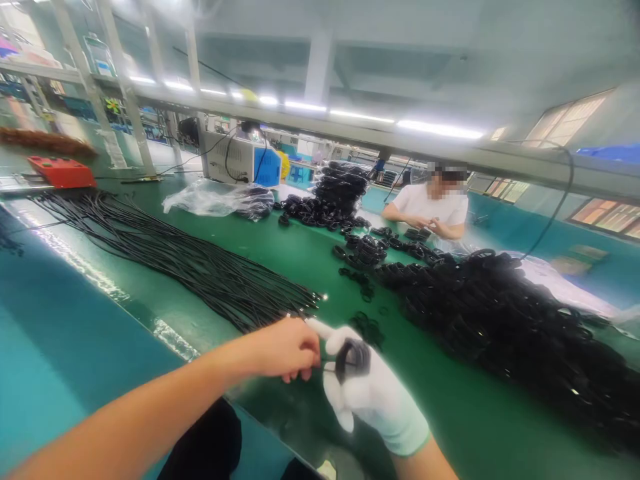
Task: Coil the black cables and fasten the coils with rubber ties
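In the middle near the front edge, my right hand [385,397], in a white glove, is closed around a small coil of black cable [357,360]. My bare left hand [285,347] is just left of it with its fingers pinched together. A thin dark strand runs from the coil to those fingers; its end is hidden by them. Beyond my left hand, a long bundle of straight black cables [200,267] lies on the green table [300,257], its shiny tips close to my wrist. Several black ties or rings [367,327] lie just past my right hand.
A large heap of coiled black cables [475,320] covers the table's right side. Further back are stacked coils [343,190], a clear plastic bag [205,199], a blue-and-grey machine [243,160] and a red box [63,172]. A person in white [430,207] sits opposite, handling something.
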`<state>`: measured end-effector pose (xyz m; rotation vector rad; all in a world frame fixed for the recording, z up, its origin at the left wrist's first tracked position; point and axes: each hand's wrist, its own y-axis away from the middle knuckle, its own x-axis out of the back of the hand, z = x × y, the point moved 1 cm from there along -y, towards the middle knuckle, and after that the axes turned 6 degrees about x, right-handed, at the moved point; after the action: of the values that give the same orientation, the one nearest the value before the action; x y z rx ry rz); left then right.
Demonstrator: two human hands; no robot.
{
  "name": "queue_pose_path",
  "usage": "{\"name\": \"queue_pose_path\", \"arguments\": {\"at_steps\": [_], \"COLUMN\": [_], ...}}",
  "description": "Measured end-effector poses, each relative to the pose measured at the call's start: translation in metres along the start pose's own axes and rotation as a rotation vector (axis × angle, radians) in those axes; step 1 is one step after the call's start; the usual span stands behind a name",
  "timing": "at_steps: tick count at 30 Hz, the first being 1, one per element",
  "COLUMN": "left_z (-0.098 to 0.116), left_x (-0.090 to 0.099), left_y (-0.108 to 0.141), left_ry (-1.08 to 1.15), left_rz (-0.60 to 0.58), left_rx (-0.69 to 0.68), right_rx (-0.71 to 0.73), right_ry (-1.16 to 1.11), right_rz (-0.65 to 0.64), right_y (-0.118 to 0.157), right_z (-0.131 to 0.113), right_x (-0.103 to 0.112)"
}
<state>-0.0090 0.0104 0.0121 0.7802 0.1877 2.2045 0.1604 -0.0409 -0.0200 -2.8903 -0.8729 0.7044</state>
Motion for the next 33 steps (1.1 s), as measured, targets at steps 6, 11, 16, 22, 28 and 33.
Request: {"name": "queue_pose_path", "arguments": {"at_steps": [6,11,16,22,28,33], "left_z": [0.017,0.016,0.031,0.017,-0.006,0.002], "left_x": [0.007,0.001,-0.006,0.012,0.023,0.012], "left_y": [0.009,0.01,0.008,-0.002,-0.01,-0.008], "left_ry": [0.659,0.45,-0.137,-0.021,0.335,0.064], "left_rz": [0.104,0.36,0.497,0.378,0.045,0.446], "left_rx": [-0.115,-0.301,-0.436,-0.324,-0.365,-0.243], "right_rx": [0.087,0.104,-0.04,-0.121,-0.196,-0.03], "right_ry": [-0.088,-0.06,-0.097,-0.461,-0.449,-0.01], "right_rz": [-0.015,0.06,-0.028,0.113,0.048,0.2], "right_y": [-0.005,-0.007,-0.01,-0.014,-0.018,-0.016], "right_z": [0.009,0.006,0.015,0.018,0.015,0.011], "right_x": [0.0,0.001,0.004,0.002,-0.003,0.005]}}
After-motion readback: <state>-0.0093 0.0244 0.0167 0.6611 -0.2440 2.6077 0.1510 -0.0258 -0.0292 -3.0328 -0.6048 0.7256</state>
